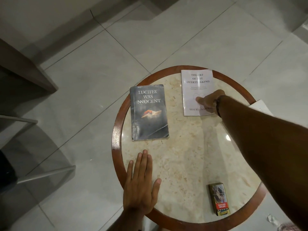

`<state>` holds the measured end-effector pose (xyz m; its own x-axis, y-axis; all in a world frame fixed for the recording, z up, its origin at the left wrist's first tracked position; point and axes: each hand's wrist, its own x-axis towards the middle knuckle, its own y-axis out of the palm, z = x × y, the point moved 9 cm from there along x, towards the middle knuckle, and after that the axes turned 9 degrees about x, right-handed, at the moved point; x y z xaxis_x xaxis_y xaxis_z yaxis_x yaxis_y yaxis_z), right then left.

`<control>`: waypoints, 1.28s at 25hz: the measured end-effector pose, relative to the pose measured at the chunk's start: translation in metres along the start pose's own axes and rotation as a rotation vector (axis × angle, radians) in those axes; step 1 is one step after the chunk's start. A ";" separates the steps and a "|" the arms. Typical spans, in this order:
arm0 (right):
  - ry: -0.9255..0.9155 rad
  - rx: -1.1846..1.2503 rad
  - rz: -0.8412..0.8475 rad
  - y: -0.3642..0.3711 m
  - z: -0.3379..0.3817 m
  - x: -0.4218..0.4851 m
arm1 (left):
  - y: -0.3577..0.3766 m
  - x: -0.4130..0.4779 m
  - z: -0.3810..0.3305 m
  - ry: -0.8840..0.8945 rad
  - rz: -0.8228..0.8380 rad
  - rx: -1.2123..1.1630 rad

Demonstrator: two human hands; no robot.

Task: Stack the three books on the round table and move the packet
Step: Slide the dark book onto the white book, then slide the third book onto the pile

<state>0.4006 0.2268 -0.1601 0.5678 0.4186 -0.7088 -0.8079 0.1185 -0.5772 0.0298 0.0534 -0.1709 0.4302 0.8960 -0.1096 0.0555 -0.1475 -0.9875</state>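
Observation:
A dark blue-grey book (148, 112) titled "Lucifer Was Innocent" lies flat on the left part of the round marble table (183, 157). A white book (196, 87) titled "The Art of Not Overthinking" lies at the far side. My right hand (209, 100) reaches out and rests on its lower right part, thumb on the cover. A third white book (260, 106) pokes out at the table's right edge, mostly hidden behind my forearm. A small packet (219, 198) lies near the front right. My left hand (141, 182) lies flat, fingers spread, on the table's front left rim.
The table has a brown wooden rim (116, 130) and stands on pale floor tiles. A dark wooden furniture piece (25, 74) and a glass or metal frame (33, 147) stand to the left. A crumpled scrap (272, 220) lies on the floor at the lower right.

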 end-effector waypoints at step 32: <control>-0.298 0.184 -0.069 0.094 -0.004 -0.115 | 0.010 -0.004 0.003 -0.003 0.036 -0.045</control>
<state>0.2601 0.1860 -0.1342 0.5729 0.6449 -0.5058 -0.7996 0.3042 -0.5178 0.0261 0.0495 -0.1802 0.4297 0.8912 -0.1451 0.0811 -0.1982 -0.9768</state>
